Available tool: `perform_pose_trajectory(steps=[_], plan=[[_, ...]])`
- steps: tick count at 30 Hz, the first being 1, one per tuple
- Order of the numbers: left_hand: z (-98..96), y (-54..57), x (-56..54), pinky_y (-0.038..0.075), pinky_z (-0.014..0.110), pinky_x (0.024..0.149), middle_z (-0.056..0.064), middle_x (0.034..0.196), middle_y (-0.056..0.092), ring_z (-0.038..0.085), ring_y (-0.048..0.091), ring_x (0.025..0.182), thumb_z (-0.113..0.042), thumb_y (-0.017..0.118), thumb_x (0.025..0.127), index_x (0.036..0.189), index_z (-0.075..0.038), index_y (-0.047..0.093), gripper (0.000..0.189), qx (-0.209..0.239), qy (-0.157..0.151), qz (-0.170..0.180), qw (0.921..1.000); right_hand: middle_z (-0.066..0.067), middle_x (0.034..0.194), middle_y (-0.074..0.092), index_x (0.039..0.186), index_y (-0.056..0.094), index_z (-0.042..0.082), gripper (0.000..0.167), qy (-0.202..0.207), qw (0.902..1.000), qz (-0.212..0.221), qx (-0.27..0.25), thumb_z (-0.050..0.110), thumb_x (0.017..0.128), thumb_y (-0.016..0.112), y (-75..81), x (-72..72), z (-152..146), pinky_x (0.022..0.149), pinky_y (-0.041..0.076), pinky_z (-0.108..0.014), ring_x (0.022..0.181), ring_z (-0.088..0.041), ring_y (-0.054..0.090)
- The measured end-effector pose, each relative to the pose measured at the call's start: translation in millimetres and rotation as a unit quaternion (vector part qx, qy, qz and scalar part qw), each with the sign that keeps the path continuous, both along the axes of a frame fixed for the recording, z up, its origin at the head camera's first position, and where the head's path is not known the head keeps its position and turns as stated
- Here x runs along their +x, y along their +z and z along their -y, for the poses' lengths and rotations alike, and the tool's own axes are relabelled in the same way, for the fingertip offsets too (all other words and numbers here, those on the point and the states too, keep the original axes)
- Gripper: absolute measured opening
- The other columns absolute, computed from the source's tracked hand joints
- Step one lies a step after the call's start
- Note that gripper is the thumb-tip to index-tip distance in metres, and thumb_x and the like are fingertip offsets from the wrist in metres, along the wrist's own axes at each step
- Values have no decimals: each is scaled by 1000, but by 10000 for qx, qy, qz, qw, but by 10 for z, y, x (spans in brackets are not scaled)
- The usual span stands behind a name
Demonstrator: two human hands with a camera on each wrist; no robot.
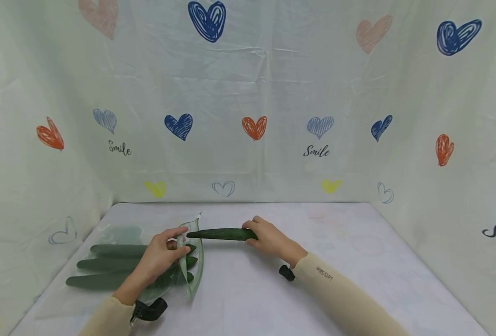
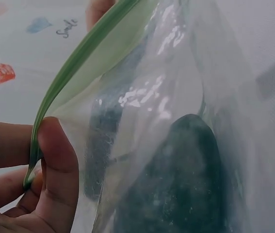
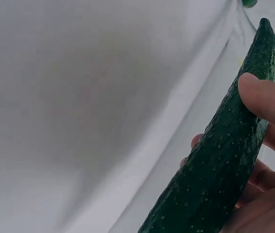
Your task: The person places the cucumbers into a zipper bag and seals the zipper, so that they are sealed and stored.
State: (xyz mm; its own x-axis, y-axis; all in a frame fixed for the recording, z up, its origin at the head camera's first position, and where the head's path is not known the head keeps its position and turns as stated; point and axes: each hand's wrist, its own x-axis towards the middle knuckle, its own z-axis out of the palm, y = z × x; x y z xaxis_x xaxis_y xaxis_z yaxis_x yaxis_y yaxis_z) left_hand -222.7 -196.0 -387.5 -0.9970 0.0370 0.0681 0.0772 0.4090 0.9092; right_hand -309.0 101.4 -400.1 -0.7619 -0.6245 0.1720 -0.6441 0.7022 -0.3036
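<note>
A clear zip bag (image 1: 200,268) with a green strip lies on the left of the table, its mouth facing right. Inside it, three dark green cucumbers (image 1: 105,265) lie side by side. My left hand (image 1: 159,254) pinches the bag's green rim (image 2: 55,90) between thumb and fingers, and the mouth gapes. Another cucumber (image 1: 222,234), bumpy and tapered, is in the grip of my right hand (image 1: 268,237) by its right end. That cucumber's narrow left tip is at the bag's mouth; whether it touches the bag I cannot tell.
A white cloth covers the table (image 1: 336,280). Behind it and at both sides hangs a pale curtain (image 1: 273,172) printed with hearts and lettering. Black wrist devices (image 1: 151,309) show at both sleeves.
</note>
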Motion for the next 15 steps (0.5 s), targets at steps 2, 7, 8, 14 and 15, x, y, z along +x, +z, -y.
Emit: perform_pose_trajectory(steps=[2,7,8,14,15], plan=[[-6,-14,5,42,29,50,2,61,44,16,43,55,-3,69,85,138,-5,50,56,-60,-8,-15,10000,4,99,50,123,60,15,35,-4,10000,61,9,21,90,69,-16,21,119,77,46,-25,84,-8,49],[-10,-62,2,41,29,49,3,61,45,18,46,54,-3,70,84,138,-3,49,58,-180,-65,-74,9998,3,98,51,122,61,15,34,55,9999,-61,113,22,90,69,-9,110,398,75,45,-23,81,-8,49],[-10,-68,0,41,29,49,4,62,46,18,47,54,-3,70,85,138,-3,49,58,-189,-81,-82,9998,2,97,51,121,61,14,33,63,9998,-128,130,22,90,69,4,137,447,74,45,-23,80,-8,49],[-8,-66,-24,40,29,49,3,61,46,20,49,56,-4,69,85,139,-4,48,58,-217,-99,-93,9997,2,92,51,116,63,14,30,61,9991,-393,130,23,88,70,84,260,703,70,44,-23,76,-8,48],[-6,-63,-26,40,28,49,4,61,46,20,49,56,-4,69,85,139,-5,49,58,-222,-97,-98,9997,3,92,51,115,63,14,30,49,9992,-386,104,23,88,70,86,262,741,70,44,-22,76,-8,48]])
